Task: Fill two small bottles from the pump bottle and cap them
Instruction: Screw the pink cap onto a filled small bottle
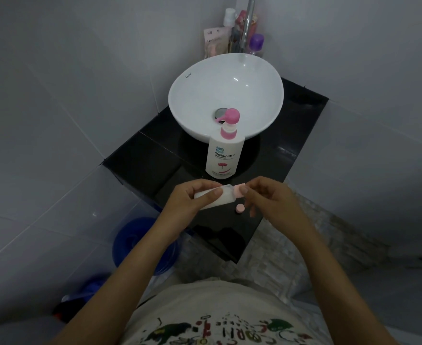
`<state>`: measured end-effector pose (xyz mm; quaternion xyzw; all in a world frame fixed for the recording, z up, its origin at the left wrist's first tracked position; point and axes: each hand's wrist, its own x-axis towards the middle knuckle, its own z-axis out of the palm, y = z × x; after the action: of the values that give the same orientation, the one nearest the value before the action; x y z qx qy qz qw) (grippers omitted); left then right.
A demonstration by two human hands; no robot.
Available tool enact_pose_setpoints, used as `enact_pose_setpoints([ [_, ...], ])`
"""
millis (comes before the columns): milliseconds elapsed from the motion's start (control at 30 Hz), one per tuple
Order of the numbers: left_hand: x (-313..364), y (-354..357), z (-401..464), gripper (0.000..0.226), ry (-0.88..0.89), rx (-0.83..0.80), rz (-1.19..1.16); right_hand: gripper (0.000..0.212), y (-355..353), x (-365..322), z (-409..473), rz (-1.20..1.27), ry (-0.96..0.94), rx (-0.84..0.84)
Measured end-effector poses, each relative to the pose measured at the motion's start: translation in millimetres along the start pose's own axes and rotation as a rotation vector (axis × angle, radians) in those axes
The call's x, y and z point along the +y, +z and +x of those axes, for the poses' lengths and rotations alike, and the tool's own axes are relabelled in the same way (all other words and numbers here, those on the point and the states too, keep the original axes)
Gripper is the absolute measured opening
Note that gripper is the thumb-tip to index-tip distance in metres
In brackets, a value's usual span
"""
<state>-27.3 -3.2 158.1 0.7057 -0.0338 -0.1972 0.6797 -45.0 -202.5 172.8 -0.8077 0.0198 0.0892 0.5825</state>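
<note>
A white pump bottle with a pink pump head stands on the black counter, in front of the basin. My left hand holds a small bottle of white liquid, tilted almost flat with its neck pointing right. My right hand pinches the pink cap at that bottle's neck with thumb and forefinger. A second pink cap lies on the counter just below the hands. A second small bottle is not visible.
A white round basin sits on the counter with a chrome tap behind it. Several toiletries crowd the back corner. A blue bucket stands on the floor left of the counter. Grey tiled walls close in on both sides.
</note>
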Motion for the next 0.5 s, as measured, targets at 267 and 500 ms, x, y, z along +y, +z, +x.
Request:
enact_pose_setpoints([
  [267, -3.1, 0.3, 1.1, 0.014, -0.027, 0.021, 0.035, 0.026, 4.0, 0.2, -0.3, 0.037, 0.014, 0.005],
  [500, -4.2, 0.7, 2.4, 0.017, -0.048, 0.034, 0.052, 0.018, 1.8, 1.2, -1.6, 0.079, -0.002, -0.037],
])
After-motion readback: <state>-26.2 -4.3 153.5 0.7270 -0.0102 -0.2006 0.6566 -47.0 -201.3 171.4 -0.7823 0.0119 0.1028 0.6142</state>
